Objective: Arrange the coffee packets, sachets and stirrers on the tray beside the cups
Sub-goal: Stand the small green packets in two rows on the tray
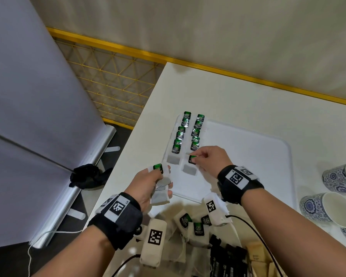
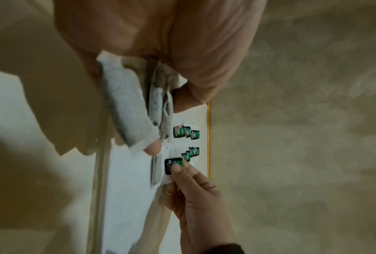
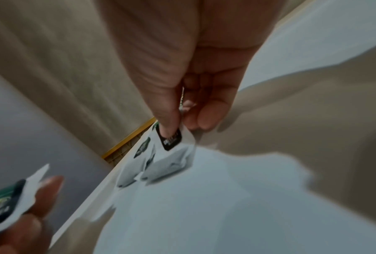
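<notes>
Pinching a green-and-black tag [image 1: 192,158], the right hand [image 1: 210,159] sets a grey-filled tea bag [image 1: 188,169] near the tray [image 1: 268,156]'s left edge; the left hand [image 1: 148,184] grips several more bags [image 1: 160,197].

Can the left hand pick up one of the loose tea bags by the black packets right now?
Probably not: the left hand already grips several tea bags, so its fingers look full, though the loose bags lie uncovered nearby.

Even light, blurred wrist views
</notes>
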`<state>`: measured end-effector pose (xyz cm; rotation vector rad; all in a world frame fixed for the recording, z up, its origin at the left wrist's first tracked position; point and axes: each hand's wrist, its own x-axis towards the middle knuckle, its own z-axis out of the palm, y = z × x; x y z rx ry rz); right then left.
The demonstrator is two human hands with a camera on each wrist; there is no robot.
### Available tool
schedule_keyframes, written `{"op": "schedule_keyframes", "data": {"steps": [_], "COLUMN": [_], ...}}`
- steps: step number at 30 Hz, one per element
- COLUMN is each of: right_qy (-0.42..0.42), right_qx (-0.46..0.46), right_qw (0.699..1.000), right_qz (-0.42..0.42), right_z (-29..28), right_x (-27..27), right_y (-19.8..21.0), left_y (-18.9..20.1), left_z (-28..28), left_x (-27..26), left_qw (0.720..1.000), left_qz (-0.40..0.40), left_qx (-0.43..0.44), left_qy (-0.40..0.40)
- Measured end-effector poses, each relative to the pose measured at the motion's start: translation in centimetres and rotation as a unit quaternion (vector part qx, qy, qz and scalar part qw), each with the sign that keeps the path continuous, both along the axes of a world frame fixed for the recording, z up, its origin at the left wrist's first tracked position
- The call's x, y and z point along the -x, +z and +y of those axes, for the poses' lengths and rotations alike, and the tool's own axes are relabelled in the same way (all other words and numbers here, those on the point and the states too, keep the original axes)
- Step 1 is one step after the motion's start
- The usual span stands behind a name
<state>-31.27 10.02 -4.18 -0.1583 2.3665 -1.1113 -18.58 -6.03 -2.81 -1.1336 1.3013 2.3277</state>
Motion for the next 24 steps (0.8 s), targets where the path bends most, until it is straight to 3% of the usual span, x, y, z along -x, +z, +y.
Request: {"op": "schedule_keyframes", "data": {"steps": [14, 16, 19, 24], "right_qy": [0.0, -0.008, 0.029, 0.141], "right_qx": [-0.04, -0.009, 0.076, 0.094], "right_qw": [0.993, 0.993, 0.995, 0.985], "right_qz": [0.109, 0.121, 0.061, -0.011], "right_z": [-0.2, -0.3, -0.9, -1.9], "right_x": [0.5, 0.1, -1.6, -3.9], "right_y": [-0.3, 0.4, 2.0, 2.6], "left_y": [-0.1, -0.2, -0.1, 0.2], "left_z": [0.3, 0.2, 0.1, 0.3], "left_x": [-0.4, -0.5, -0.6, -0.9], "left_qw": [0.996, 0.996, 0.995, 0.994], "left_qz": [0.018, 0.016, 0.017, 0.027], "left_qx": [0.073, 0.072, 0.082, 0.086], "left_qy": [-0.052, -0.05, -0.056, -0.06]}}
